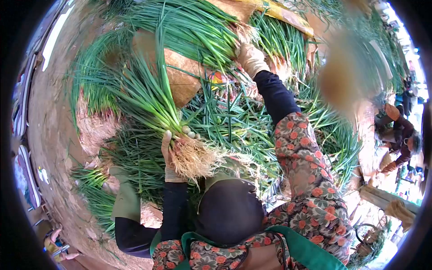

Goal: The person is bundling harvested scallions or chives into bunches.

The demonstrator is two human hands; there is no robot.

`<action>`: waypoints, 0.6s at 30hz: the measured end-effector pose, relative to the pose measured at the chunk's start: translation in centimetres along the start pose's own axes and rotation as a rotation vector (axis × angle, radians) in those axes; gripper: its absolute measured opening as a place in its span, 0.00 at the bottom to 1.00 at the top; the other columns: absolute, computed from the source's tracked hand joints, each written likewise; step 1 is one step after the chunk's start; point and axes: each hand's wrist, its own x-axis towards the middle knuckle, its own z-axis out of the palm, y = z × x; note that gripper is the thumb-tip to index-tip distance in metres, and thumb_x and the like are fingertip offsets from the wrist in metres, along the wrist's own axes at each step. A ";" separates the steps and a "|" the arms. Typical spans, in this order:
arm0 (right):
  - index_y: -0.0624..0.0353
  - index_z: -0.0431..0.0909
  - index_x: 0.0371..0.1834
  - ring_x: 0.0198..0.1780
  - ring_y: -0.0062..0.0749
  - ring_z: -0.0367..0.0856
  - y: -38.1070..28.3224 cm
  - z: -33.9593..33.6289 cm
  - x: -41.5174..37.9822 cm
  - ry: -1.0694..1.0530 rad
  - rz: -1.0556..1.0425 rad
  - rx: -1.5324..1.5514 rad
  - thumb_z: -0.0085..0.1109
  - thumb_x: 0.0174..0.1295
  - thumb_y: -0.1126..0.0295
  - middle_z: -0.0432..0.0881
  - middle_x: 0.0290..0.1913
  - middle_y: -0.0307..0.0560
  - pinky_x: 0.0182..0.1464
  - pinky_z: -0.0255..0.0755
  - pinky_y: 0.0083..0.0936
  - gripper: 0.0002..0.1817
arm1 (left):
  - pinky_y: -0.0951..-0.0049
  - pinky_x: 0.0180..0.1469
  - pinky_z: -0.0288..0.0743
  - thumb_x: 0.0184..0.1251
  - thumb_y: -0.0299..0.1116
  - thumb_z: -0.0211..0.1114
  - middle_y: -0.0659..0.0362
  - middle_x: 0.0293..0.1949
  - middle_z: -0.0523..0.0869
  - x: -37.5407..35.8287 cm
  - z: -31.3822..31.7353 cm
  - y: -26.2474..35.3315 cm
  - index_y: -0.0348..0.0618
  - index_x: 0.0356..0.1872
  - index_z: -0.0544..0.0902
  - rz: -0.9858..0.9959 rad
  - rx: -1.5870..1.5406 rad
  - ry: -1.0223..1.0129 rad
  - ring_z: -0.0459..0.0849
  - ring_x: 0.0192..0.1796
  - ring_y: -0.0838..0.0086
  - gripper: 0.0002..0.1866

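My left hand (pixel 169 155), in a pale glove, is closed around the base of a bunch of green onions (pixel 157 101). Its tangled roots (pixel 193 157) hang to the right of the fingers, and small white bulbs show beside them. Farther up, my right hand (pixel 247 55), also gloved, has its fingers round the root end of a larger bunch of green onions (pixel 189 27). The leaves of that bunch spread to the upper left. Between the two bunches lies a brown sheet (pixel 182 76), partly covered by leaves.
Loose green onions (pixel 238 130) cover the ground below my arms. More bunches stand at left (pixel 96 103) and upper right (pixel 281 42). A dark rounded shape (pixel 231 209) is close at the bottom. Another person (pixel 400 135) is at far right, near a wooden beam (pixel 387 198).
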 end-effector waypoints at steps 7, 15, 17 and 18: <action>0.58 0.78 0.36 0.27 0.44 0.80 -7.3 -4.7 -10.9 -0.188 -0.226 0.307 0.56 0.58 0.66 0.79 0.25 0.56 0.31 0.73 0.34 0.08 | 0.58 0.61 0.67 0.61 0.46 0.59 0.53 0.47 0.79 0.0 2.0 -0.4 0.40 0.55 0.69 -0.028 0.083 0.201 0.74 0.57 0.61 0.26; 0.59 0.64 0.60 0.34 0.45 0.81 -10.2 -6.2 -21.2 -0.913 -0.566 0.727 0.55 0.60 0.67 0.81 0.35 0.55 0.39 0.73 0.36 0.24 | 0.85 0.31 0.75 0.55 0.40 0.65 0.55 0.35 0.75 0.3 -2.1 0.3 0.30 0.51 0.68 -0.171 0.178 0.293 0.75 0.30 0.80 0.28; 0.61 0.70 0.54 0.33 0.36 0.81 -8.3 -3.9 -21.3 -0.993 -0.512 1.064 0.55 0.62 0.63 0.82 0.36 0.49 0.38 0.75 0.31 0.20 | 0.85 0.35 0.76 0.54 0.39 0.65 0.52 0.38 0.74 -0.3 -1.3 0.2 0.28 0.54 0.66 -0.194 0.079 0.301 0.75 0.32 0.78 0.31; 0.60 0.72 0.54 0.30 0.29 0.79 -8.0 -3.3 -20.8 -1.086 -0.381 1.208 0.56 0.63 0.61 0.82 0.37 0.43 0.36 0.75 0.26 0.20 | 0.84 0.36 0.76 0.54 0.38 0.65 0.51 0.40 0.74 -0.4 -0.9 0.2 0.28 0.55 0.65 -0.201 0.089 0.277 0.75 0.33 0.78 0.32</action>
